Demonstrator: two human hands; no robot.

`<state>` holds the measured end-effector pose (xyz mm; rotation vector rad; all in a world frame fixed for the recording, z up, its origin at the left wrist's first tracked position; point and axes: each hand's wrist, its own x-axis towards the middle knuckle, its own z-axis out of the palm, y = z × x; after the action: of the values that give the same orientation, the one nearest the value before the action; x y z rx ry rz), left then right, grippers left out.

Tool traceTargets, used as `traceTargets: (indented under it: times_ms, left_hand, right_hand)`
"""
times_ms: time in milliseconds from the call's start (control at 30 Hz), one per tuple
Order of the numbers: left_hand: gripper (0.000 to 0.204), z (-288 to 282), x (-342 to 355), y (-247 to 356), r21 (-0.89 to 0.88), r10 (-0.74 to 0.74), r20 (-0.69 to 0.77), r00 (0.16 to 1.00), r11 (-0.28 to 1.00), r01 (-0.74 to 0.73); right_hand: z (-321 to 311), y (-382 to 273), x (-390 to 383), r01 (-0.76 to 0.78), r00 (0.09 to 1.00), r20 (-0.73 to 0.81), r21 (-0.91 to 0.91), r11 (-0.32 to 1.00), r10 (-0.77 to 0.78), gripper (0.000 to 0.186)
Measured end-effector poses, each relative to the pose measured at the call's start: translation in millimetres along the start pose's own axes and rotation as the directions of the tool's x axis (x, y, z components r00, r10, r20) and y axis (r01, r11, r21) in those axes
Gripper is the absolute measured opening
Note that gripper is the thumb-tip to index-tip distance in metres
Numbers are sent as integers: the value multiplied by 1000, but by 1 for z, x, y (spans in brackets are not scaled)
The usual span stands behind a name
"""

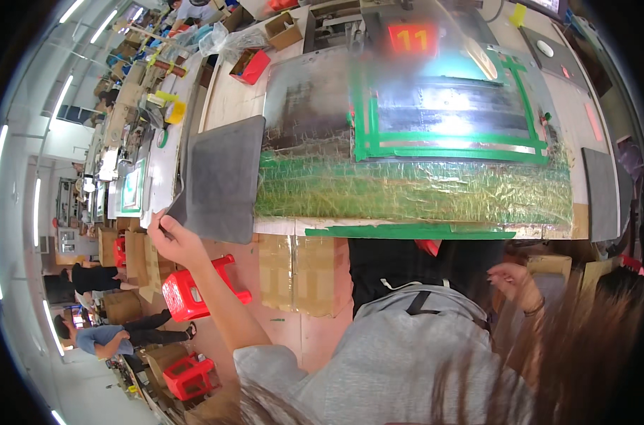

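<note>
1 dark grey mat (224, 180) lies just beyond and right of the left grip (177, 241), which pinches its raised corner between thumb and fingers. Farther right of that grip, green tape (362, 120) frames a shiny panel (442, 113) on the worktop (231, 99). The right grip (515, 283), loosely open, hangs well apart from the mat.

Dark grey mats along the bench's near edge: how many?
2. The left mat, with the left hand at its corner; the right mat, beyond the shiny green covering. Any under that covering would be hidden.
</note>
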<state>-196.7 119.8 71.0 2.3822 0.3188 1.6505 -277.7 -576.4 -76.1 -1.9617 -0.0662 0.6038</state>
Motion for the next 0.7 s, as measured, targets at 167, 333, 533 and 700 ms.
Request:
traceTargets:
  times_ms: [167, 333, 533, 700]
  left_hand:
    - [20, 4, -22, 154, -587, 384, 269, 884, 792, -166]
    - [41, 41, -115, 286, -865, 644, 502, 578, 388, 319]
    - [47, 75, -122, 302, -558, 521, 605, 602, 817, -146]
    - [60, 110, -117, 277, -293, 154, 864, 480, 928, 231]
  right_hand:
    - [36, -118, 39, 351, 921, 81, 250, 902, -381, 42]
    - [81, -131, 73, 202, 914, 0, 867, 456, -405, 76]
    - [22, -74, 51, 381, 909, -415, 777, 502, -48, 77]
    - [-23, -65, 37, 483, 830, -547, 803, 348, 108, 72]
